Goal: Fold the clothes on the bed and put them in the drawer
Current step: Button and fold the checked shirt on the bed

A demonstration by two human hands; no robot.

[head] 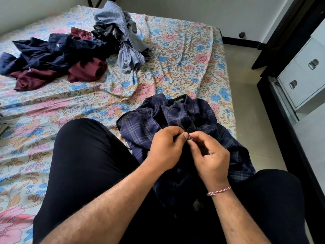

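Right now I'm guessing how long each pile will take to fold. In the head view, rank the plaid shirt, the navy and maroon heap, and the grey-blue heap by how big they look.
1. Plaid shirt, though it is nearest, so unsure.
2. Navy and maroon heap, looking about as large.
3. Grey-blue heap.

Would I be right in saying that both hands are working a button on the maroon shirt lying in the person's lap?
Not quite: in the head view the left hand and right hand pinch a button on a navy plaid shirt; the maroon garment lies in the pile farther up the bed.
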